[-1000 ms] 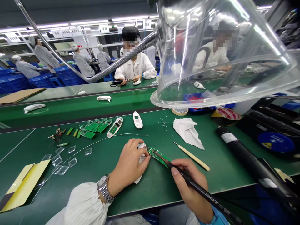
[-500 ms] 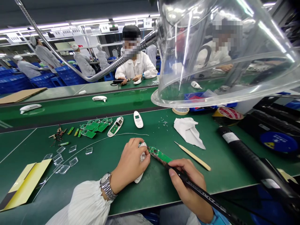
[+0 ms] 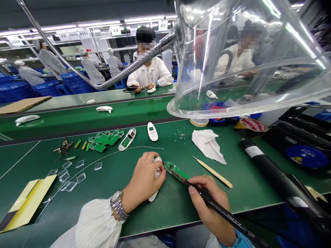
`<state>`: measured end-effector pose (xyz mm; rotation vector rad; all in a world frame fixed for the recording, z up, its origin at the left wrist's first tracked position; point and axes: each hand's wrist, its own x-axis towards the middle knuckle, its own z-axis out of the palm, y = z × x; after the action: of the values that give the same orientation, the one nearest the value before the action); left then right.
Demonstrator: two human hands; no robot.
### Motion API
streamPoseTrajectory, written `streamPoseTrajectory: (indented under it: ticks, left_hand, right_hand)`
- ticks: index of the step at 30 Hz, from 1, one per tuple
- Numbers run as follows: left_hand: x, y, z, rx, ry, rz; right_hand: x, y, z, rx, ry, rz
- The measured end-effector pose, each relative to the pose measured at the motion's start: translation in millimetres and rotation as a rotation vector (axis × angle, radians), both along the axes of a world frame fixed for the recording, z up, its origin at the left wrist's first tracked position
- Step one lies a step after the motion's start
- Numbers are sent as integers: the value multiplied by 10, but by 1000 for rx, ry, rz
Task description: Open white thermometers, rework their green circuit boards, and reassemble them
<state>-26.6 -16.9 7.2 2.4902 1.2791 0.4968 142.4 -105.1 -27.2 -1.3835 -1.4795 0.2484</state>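
My left hand is closed over a white plastic housing on the green bench, covering most of it. Its thumb and fingertip pinch close to the end of a green circuit board, where thin wires show. What the pinch itself holds is hidden. In my right hand is a black soldering iron, gripped like a pen. The iron's tip lies over the board, pointing toward its wired end; contact cannot be made out. Beyond my hands lie an open housing half with a board and a white front cover.
Green circuit boards, clear plastic windows and a yellow card lie left. A wooden-handled pick, white cloth and small screws lie right. A clear fume hood hangs above; a conveyor runs behind.
My right hand and the soldering iron have shifted slightly right, the tip drawn back a little from the wired end. White devices on the conveyor have moved left. My left hand stays put.
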Motion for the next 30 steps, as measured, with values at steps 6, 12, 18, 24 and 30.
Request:
streamPoseTrajectory:
  ticks: [6, 12, 18, 24, 30]
  left_hand:
    - [-2, -4, -10, 16, 1, 0]
    - [-3, -8, 10, 7, -1, -3]
    - [1, -15, 43, -8, 8, -10]
    - [-12, -21, 54, -45, 37, -31]
    - [-195, -20, -112, -71, -160, 62]
  right_hand:
    - [21, -21, -33, 12, 48, -56]
    - [20, -32, -46, -6, 101, -74]
    - [104, -33, 46, 5, 139, -148]
    - [545, -154, 301, 31, 160, -373]
    - [1285, -440, 573, 75, 268, -657]
